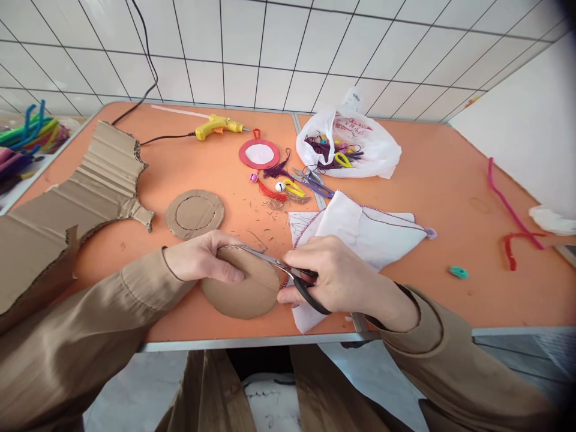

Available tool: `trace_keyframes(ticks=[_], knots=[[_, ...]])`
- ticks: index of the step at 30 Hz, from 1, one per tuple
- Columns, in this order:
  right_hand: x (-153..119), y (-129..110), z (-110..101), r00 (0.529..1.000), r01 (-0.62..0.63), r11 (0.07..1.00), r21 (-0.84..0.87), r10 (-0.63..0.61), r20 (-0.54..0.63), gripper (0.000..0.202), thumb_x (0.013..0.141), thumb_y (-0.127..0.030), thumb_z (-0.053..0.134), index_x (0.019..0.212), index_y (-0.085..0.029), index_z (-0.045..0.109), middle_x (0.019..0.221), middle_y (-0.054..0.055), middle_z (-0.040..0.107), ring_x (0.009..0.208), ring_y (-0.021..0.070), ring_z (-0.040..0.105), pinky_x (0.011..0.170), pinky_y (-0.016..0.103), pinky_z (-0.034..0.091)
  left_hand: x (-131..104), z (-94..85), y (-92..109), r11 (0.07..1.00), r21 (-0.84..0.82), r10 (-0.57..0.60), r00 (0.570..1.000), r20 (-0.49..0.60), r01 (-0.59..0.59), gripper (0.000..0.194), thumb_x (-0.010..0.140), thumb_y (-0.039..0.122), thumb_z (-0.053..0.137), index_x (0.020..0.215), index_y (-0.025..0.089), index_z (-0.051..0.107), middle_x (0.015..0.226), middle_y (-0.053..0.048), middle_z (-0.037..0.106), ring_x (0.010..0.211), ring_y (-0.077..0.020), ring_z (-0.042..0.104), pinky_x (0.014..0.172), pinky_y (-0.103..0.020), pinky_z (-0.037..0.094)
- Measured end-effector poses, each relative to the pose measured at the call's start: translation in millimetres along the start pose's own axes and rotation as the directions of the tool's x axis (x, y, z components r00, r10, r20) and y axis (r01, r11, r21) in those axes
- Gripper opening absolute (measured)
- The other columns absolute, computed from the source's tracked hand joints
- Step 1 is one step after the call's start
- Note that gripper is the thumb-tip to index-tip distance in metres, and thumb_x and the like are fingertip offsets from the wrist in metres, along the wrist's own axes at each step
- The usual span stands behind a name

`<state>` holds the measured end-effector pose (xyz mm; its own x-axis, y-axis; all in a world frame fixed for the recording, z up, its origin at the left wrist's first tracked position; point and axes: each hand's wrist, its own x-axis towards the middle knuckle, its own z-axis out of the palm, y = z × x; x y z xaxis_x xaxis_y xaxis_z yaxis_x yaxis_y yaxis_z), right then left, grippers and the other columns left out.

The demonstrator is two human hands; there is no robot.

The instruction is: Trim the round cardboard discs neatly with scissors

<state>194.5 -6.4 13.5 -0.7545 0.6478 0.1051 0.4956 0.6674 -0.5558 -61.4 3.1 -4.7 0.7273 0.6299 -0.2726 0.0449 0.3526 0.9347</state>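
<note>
My left hand (209, 258) pinches a round cardboard disc (243, 294) at its upper left edge, thumb on top. In my right hand (335, 276) are scissors (306, 291) with black handles, my fingers through the loops. Their blades lie along the disc's upper edge, and a thin sliver of cardboard curls off there. Just beyond my left hand lies another cardboard circle (194, 214) with a smaller ring marked or cut in it. Behind my right hand is a white cloth (360, 231) with dark red stitching along its edges.
A large cut cardboard sheet (90, 186) covers the left side. Farther back are a yellow glue gun (218, 127) with its cord, a red-rimmed round ornament (259, 154), purple-handled clippers (315, 182) and a white plastic bag (378, 150) of threads. Pipe cleaners (513, 207) lie at right.
</note>
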Motion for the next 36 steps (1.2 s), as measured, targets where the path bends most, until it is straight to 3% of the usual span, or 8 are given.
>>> trace_keyframes(ticks=[8,11,16,21,25,30,33,36], knots=[[1.6,1.5,-2.6,0.999,-0.024,0.999,-0.035,0.025,0.027,0.055,0.088,-0.046,0.064,0.062,-0.022,0.022,0.053,-0.007,0.029,0.051,0.0093,0.021,0.052,0.029,0.018,0.2,-3.7,-4.9,0.999,0.048,-0.005,1.000,-0.004,0.005,0.044,0.067,0.023,0.080,0.110,0.017,0.078,0.109,-0.011,0.078,0.099,-0.0321,0.074,0.086,-0.038,0.057],[3.4,3.2,-3.4,0.997,-0.063,0.998,-0.019,0.064,0.044,0.055,0.084,-0.045,0.068,0.061,-0.022,0.024,0.053,-0.008,0.028,0.052,0.0091,0.021,0.051,0.029,0.019,0.3,-3.7,-2.5,0.998,0.065,0.010,1.000,-0.008,-0.010,0.043,0.068,0.021,0.079,0.110,0.018,0.078,0.110,-0.011,0.078,0.100,-0.0314,0.073,0.087,-0.038,0.056],[4.9,3.8,-7.9,0.976,-0.193,0.963,0.186,0.169,0.137,0.049,0.070,-0.036,0.080,0.061,-0.021,0.034,0.052,-0.010,0.034,0.052,0.0080,0.027,0.048,0.025,0.023,2.9,-3.3,1.3,0.998,0.021,0.066,0.998,-0.015,-0.066,0.040,0.068,0.019,0.080,0.108,0.019,0.079,0.111,-0.010,0.078,0.104,-0.0296,0.072,0.092,-0.036,0.054],[4.1,5.7,-14.6,0.944,-0.317,0.841,0.438,0.236,0.231,0.029,0.074,-0.037,0.077,0.078,-0.018,0.056,0.060,-0.006,0.053,0.054,0.0093,0.039,0.050,0.025,0.033,2.5,-3.6,2.2,0.996,-0.089,-0.018,0.981,-0.191,0.001,0.030,0.061,0.017,0.085,0.091,0.017,0.082,0.088,-0.008,0.082,0.079,-0.0230,0.075,0.075,-0.030,0.058],[4.7,7.4,-16.6,0.941,-0.338,0.725,0.600,0.274,0.198,0.044,0.071,-0.052,0.078,0.088,-0.015,0.061,0.063,-0.004,0.050,0.058,0.0112,0.043,0.054,0.026,0.036,1.5,-0.2,5.6,0.969,-0.247,-0.064,0.940,-0.336,-0.022,0.027,0.056,0.017,0.090,0.081,0.017,0.081,0.076,-0.004,0.080,0.067,-0.0191,0.073,0.064,-0.026,0.058],[9.9,1.6,-16.3,0.940,-0.306,0.594,0.744,0.310,0.139,0.035,0.075,-0.046,0.075,0.087,-0.019,0.056,0.068,-0.002,0.053,0.062,0.0132,0.050,0.057,0.028,0.040,4.0,5.5,5.9,0.941,-0.333,-0.076,0.916,-0.394,-0.065,0.037,0.049,0.020,0.095,0.082,0.015,0.080,0.075,-0.005,0.080,0.065,-0.0197,0.073,0.063,-0.028,0.059],[14.7,-1.3,-11.2,0.944,-0.281,0.597,0.752,0.312,0.105,0.026,0.073,-0.037,0.072,0.082,-0.020,0.055,0.072,-0.002,0.053,0.065,0.0132,0.050,0.059,0.028,0.041,6.3,8.6,4.4,0.941,-0.324,-0.040,0.923,-0.384,-0.094,0.037,0.052,0.021,0.094,0.085,0.014,0.080,0.080,-0.007,0.081,0.070,-0.0214,0.074,0.067,-0.030,0.060],[18.5,-2.8,-3.9,0.952,-0.227,0.653,0.722,0.304,0.025,0.017,0.073,-0.027,0.065,0.070,-0.020,0.050,0.066,-0.004,0.042,0.060,0.0104,0.039,0.054,0.026,0.033,7.5,11.6,3.6,0.940,-0.325,-0.021,0.929,-0.370,-0.108,0.035,0.054,0.021,0.093,0.085,0.014,0.080,0.080,-0.007,0.081,0.069,-0.0214,0.074,0.066,-0.030,0.059]])
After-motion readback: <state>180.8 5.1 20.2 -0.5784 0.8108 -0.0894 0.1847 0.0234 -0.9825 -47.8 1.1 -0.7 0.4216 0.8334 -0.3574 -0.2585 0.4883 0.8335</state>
